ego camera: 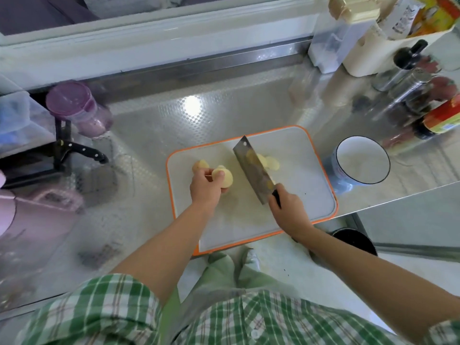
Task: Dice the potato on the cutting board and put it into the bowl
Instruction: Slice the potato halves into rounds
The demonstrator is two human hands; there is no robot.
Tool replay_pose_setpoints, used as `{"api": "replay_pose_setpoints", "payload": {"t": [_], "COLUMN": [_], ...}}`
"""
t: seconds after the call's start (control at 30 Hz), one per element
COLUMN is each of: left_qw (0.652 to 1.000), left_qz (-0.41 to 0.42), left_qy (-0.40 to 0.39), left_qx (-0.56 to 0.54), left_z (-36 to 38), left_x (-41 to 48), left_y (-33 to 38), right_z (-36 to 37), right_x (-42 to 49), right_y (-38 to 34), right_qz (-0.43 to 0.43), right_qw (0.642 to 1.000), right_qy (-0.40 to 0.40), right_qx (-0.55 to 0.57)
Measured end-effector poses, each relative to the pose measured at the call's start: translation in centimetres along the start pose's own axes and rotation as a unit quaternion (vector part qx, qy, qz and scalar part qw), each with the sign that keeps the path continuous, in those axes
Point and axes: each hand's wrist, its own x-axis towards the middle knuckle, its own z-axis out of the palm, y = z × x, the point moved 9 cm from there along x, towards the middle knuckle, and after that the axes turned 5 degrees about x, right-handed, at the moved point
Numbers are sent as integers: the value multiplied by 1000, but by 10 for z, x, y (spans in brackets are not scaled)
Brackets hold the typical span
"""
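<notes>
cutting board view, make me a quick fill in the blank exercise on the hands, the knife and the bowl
The right hand grips the cleaver by its ____ handle.
The left hand holds a potato piece on the ____-rimmed cutting board.
The empty white bowl stands to the ____ of the board.
Missing words: black; orange; right

The cutting board lies on the worktop, near its front edge. On the board's left part the left hand holds a potato piece, and a second piece lies just to the left of it. The cleaver, held in the right hand, crosses the middle of the board. The slices lie to the right of the cleaver. The bowl stands on the worktop just beside the board's right edge.
</notes>
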Motion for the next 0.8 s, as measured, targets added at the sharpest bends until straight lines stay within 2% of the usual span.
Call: {"api": "replay_pose_setpoints", "payload": {"t": [0.13,0.27,0.33,0.37,0.43,0.5,0.67,0.8], "left_qw": [996,990,987,975,928,890,856,862], "left_qz": [-53,-67,-17,33,131,187,229,252], "left_qy": [-69,-121,-116,-106,-83,-73,-65,-56], "left_qx": [-9,19,106,190,339,409,459,436], "left_z": [32,54,51,48,45,47,57,63], "left_x": [-4,-10,-13,-13,-17,-24,-31,-33], "left_y": [-13,-11,-3,4,17,24,27,32], "right_z": [-31,-54,-59,-58,-48,-36,-21,-14], "right_x": [14,20,19,17,15,12,6,-3], "right_y": [23,33,32,30,23,18,12,8], "right_qz": [25,55,57,50,26,11,3,-16], "right_qw": [999,996,996,997,999,1000,999,998], "right_qy": [31,55,62,57,30,-5,-34,-60], "right_qx": [-10,-40,-35,-24,11,27,28,10]}}
